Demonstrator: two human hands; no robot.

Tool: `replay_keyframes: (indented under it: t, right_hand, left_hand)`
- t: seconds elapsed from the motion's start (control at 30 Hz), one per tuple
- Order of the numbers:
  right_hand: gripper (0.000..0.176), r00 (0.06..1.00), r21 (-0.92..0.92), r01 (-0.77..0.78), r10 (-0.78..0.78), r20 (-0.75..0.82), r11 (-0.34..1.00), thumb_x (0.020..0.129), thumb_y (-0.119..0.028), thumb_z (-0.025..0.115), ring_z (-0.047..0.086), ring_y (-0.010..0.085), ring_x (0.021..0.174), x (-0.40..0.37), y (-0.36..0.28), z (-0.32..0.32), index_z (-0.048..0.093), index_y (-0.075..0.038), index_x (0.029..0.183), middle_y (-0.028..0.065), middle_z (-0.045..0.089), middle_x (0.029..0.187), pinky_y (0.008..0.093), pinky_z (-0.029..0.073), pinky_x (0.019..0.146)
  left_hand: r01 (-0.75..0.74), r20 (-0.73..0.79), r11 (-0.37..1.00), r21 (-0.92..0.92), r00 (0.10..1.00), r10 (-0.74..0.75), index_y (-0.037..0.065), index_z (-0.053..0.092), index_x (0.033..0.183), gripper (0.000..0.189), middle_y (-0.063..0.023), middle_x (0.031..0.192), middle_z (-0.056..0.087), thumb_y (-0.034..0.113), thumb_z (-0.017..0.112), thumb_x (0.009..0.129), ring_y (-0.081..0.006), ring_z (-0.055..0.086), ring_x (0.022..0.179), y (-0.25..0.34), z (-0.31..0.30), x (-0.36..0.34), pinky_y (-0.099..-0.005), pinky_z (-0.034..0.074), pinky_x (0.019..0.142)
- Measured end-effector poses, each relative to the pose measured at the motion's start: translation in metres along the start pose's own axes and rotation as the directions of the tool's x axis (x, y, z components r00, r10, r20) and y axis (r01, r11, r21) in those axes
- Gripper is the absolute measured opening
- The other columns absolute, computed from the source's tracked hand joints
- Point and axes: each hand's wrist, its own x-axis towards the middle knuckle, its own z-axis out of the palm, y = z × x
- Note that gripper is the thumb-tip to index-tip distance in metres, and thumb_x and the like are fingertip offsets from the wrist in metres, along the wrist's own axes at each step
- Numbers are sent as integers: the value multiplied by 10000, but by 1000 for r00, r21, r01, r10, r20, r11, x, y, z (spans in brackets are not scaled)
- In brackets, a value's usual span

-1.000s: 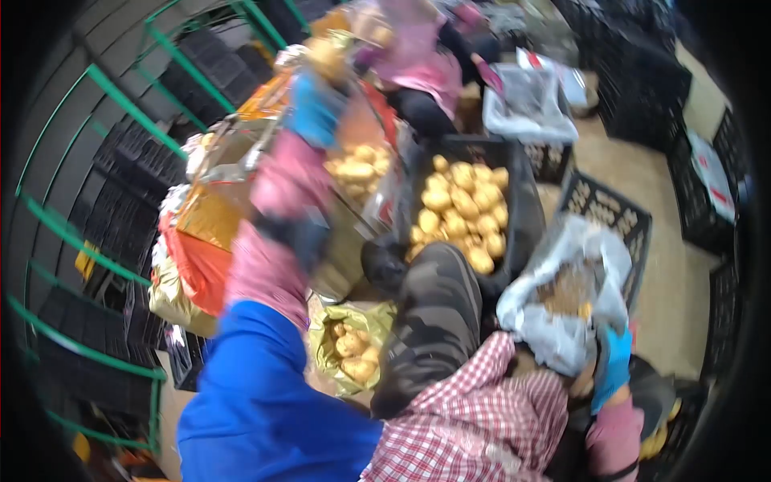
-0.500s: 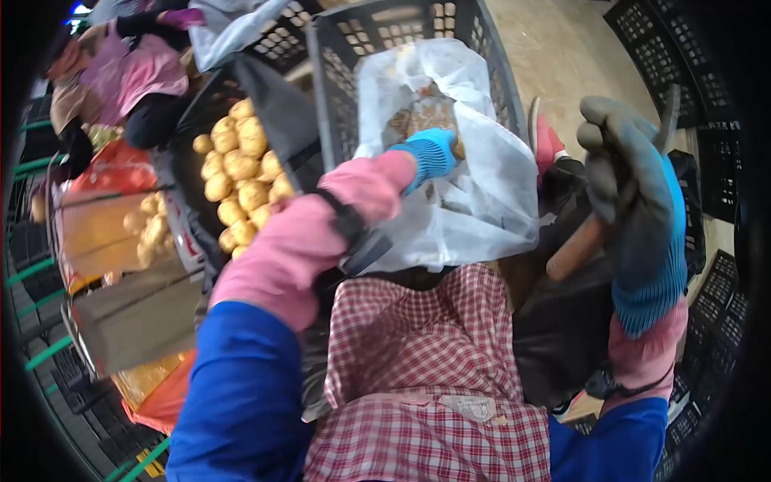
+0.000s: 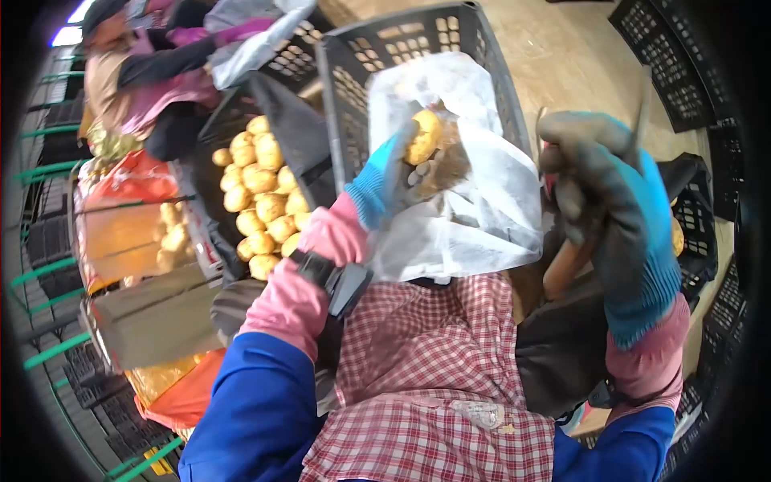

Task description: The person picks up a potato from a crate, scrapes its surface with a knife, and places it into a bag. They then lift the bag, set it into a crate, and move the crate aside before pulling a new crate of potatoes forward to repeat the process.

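Note:
My left hand [image 3: 393, 173], in a blue and grey glove, grips a yellow potato [image 3: 423, 136] above a black crate [image 3: 514, 96] lined with a translucent white plastic sheet [image 3: 498, 177]. Brown, dirt-like matter [image 3: 451, 165] shows inside the sheet. At the right, my right hand [image 3: 602, 189] wears the same kind of glove. Its fingers are curled round a tool with a wooden handle [image 3: 566, 269]; a thin curved metal part sticks up above the hand.
Left of the crate, a dark-lined crate holds several potatoes [image 3: 261, 181]. Another person [image 3: 152, 80] bends at the upper left, near an orange-red bag [image 3: 132, 181]. Black crates [image 3: 666, 64] stand at the right. A red checked apron [image 3: 434, 345] covers my lap.
My left hand has come up and to the left from inside the sheet, and a potato now shows in it. My right hand has shifted left with its tool. The view has moved slightly.

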Motion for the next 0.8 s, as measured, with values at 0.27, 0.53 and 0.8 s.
replay_keyframes:
  t: [0.27, 0.53, 0.8]
  right_hand:
    - [446, 956, -16, 33, -27, 294, 999, 963, -372, 600, 526, 65, 613, -33, 49, 57, 591, -10, 1224, 21, 602, 837, 196, 441, 522]
    - [440, 765, 372, -323, 9, 645, 870, 1022, -367, 510, 578, 90, 677, -86, 75, 87, 530, -24, 1298, 67, 617, 957, 202, 465, 572]
    - [489, 867, 455, -120, -130, 481, 882, 1015, -252, 528, 608, 112, 737, -89, 101, 88, 419, -16, 1429, 112, 609, 1092, 252, 533, 654]
  left_hand:
    - [-229, 322, 960, 162, 932, 168, 34, 523, 1274, 575, -184, 1043, 644, 509, 292, 1048, -127, 579, 601, 44, 34, -193, -228, 432, 468]
    - [-634, 130, 512, 579, 692, 710, -16, 475, 1306, 545, -111, 1165, 596, 266, 695, 895, -196, 588, 1064, 13, 71, -264, -334, 498, 904]
    - [-646, 79, 662, 379, 736, 673, 0, 367, 1439, 849, -143, 1304, 560, 240, 827, 766, -229, 579, 1193, -28, 61, -236, -353, 488, 1007]
